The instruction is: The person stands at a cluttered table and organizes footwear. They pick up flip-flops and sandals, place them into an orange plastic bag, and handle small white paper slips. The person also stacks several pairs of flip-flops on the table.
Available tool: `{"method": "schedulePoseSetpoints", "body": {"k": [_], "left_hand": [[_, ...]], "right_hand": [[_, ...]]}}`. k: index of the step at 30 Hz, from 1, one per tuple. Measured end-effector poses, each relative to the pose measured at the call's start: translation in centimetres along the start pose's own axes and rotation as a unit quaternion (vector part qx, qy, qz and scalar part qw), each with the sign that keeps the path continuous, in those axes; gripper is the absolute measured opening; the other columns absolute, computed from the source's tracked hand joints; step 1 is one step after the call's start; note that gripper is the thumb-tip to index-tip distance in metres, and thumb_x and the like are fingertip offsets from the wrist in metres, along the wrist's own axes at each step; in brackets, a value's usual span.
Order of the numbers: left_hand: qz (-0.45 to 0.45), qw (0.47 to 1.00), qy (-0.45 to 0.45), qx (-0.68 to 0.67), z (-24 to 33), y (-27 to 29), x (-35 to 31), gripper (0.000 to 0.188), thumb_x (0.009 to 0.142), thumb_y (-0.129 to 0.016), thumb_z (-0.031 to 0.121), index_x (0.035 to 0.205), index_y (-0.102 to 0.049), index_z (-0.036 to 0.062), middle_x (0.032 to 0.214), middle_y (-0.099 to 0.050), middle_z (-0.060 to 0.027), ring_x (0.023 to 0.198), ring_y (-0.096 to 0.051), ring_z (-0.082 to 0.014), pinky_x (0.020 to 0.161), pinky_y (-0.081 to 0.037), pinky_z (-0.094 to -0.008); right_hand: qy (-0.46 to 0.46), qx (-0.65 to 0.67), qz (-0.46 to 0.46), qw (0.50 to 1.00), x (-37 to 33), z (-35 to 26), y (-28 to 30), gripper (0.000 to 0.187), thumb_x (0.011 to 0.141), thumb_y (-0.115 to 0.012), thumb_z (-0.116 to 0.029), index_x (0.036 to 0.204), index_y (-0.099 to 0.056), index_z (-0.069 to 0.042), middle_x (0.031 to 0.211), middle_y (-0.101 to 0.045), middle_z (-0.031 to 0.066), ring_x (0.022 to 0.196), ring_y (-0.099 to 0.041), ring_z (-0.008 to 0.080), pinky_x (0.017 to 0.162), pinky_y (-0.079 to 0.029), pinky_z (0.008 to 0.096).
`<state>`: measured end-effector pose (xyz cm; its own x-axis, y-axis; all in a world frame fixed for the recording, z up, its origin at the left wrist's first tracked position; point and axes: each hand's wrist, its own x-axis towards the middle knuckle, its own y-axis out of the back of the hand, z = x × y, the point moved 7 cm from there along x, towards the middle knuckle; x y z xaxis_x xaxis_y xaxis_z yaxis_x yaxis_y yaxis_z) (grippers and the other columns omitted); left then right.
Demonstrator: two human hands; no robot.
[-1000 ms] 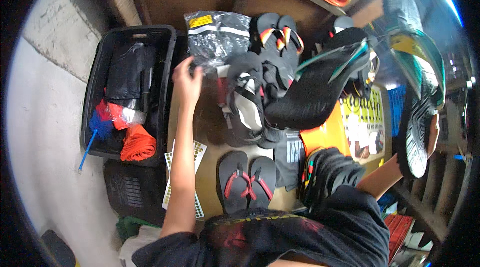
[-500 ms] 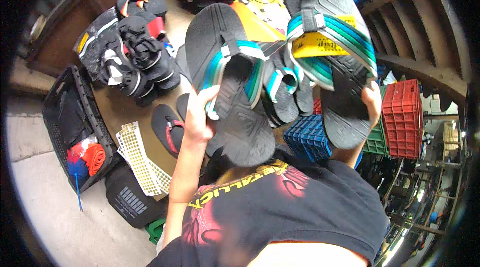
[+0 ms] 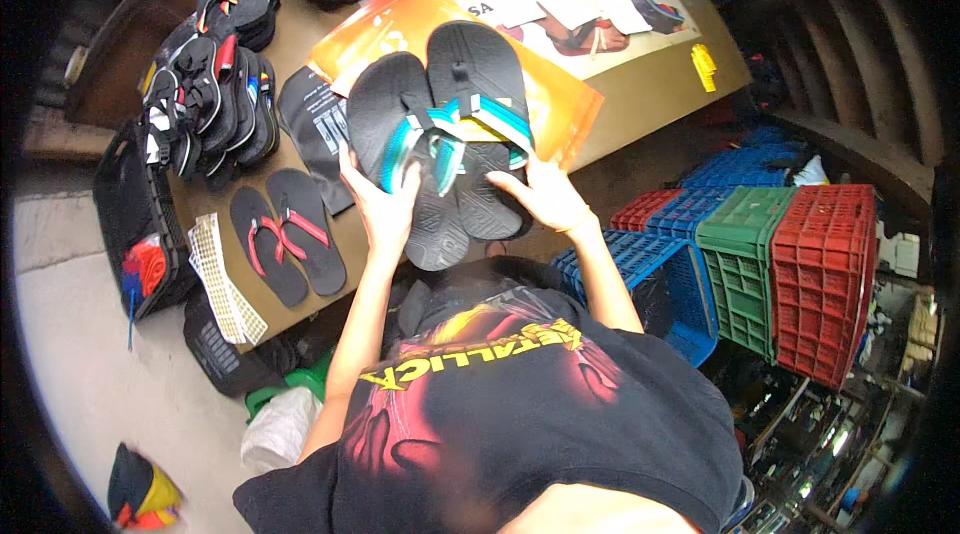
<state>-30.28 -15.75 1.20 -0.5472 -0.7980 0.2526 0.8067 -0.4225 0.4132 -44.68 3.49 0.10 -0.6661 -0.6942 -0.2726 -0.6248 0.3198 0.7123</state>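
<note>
Two black flip-flops with teal, green and white striped straps are in my hands, toes pointing away from me. My left hand (image 3: 382, 212) grips the left flip-flop (image 3: 382, 99) by its side near the heel. My right hand (image 3: 548, 196) is closed on the right flip-flop (image 3: 474, 62), thumb on its footbed. A yellow tag (image 3: 482, 130) shows under the right strap. The pair is side by side with inner edges touching, over an orange plastic bag (image 3: 385, 16) on the table.
Red-strapped flip-flops (image 3: 312, 234) and sheets of small stickers (image 3: 222, 279) lie at the table's left edge. Several more sandals (image 3: 215, 99) are piled behind. A black crate (image 3: 120, 219) stands farther left; blue, green (image 3: 735, 279) and red crates (image 3: 825, 279) are stacked at the right.
Both flip-flops have come down and nearer each other, from held apart to side by side. The smaller teal-strapped sandals seen between them earlier no longer show.
</note>
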Motion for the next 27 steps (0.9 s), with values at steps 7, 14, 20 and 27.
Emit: {"method": "schedulePoseSetpoints", "body": {"k": [7, 14, 20, 27], "left_hand": [[0.014, 0.981, 0.001, 0.196, 2.6, -0.1, 0.6, 0.073, 0.076, -0.065, 0.028, 0.131, -0.032, -0.0054, 0.111, -0.054, -0.0285, 0.104, -0.054, -0.0368, 0.088, -0.041, -0.0377], [-0.081, 0.924, 0.081, 0.365, 2.0, 1.2, 1.1, 0.067, 0.079, -0.054, 0.044, 0.124, -0.044, -0.0044, 0.09, -0.059, -0.0282, 0.088, -0.059, -0.0389, 0.077, -0.045, -0.0434], [-0.086, 0.953, 0.071, 0.282, 0.7, 1.2, 0.3, 0.069, 0.08, -0.056, 0.043, 0.128, -0.039, -0.0047, 0.1, -0.057, -0.0291, 0.098, -0.055, -0.038, 0.084, -0.042, -0.0404], [0.1, 0.972, -0.107, 0.182, 5.2, 2.2, -2.5, 0.032, 0.077, -0.063, 0.016, 0.105, -0.054, 0.0025, 0.11, -0.05, -0.017, 0.105, -0.046, -0.0306, 0.093, -0.035, -0.0401]], "right_hand": [[0.325, -0.065, 0.303, 0.893, 0.2, -5.4, 6.7, 0.03, 0.074, -0.067, -0.025, 0.095, -0.059, -0.005, 0.076, -0.057, 0.0087, 0.079, -0.055, 0.0254, 0.074, -0.043, 0.0356], [0.285, -0.109, 0.233, 0.924, 5.7, -4.3, 3.9, 0.017, 0.082, -0.055, -0.021, 0.092, -0.064, -0.011, 0.092, -0.058, 0.0031, 0.091, -0.052, 0.0227, 0.082, -0.04, 0.0323], [0.252, -0.015, 0.066, 0.965, 8.3, -3.2, 3.7, 0.027, 0.089, -0.041, -0.022, 0.102, -0.061, -0.01, 0.101, -0.056, 0.0107, 0.091, -0.051, 0.0283, 0.08, -0.04, 0.0383], [0.301, -0.112, 0.116, 0.94, 6.7, -4.5, 3.8, 0.025, 0.087, -0.041, -0.022, 0.098, -0.061, -0.011, 0.1, -0.058, 0.0092, 0.095, -0.053, 0.0267, 0.083, -0.041, 0.038]]}}
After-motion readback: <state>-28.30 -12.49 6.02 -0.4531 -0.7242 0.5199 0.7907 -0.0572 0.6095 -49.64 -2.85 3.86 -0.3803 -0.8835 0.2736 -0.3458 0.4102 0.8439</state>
